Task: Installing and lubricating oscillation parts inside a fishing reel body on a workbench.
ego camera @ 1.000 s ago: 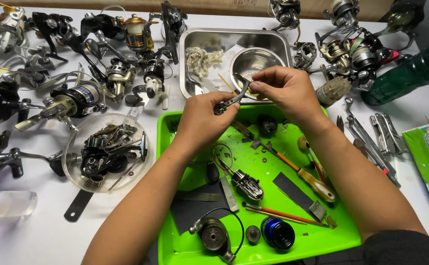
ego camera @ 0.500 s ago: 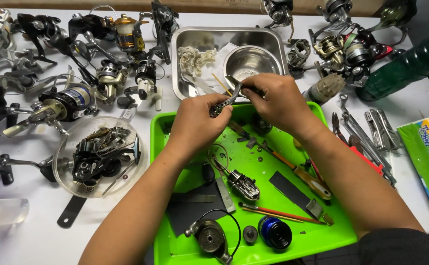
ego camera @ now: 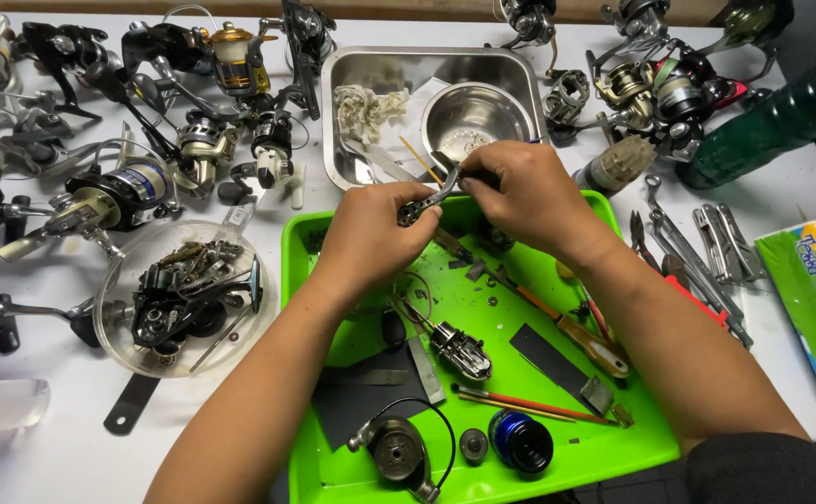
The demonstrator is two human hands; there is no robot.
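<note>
Both hands pinch the small metal reel part [ego camera: 431, 196], slanting from left hand [ego camera: 371, 238] up to right hand [ego camera: 525, 191] mid-frame.

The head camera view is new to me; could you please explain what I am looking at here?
The camera sits on a person's head and looks down at a white table. The left hand and right hand together hold a small dark metal reel arm above a bright green plastic tray that carries small parts, a blue spool and a wooden-handled screwdriver. Many fishing reels lie around, beside a steel pan.
</note>
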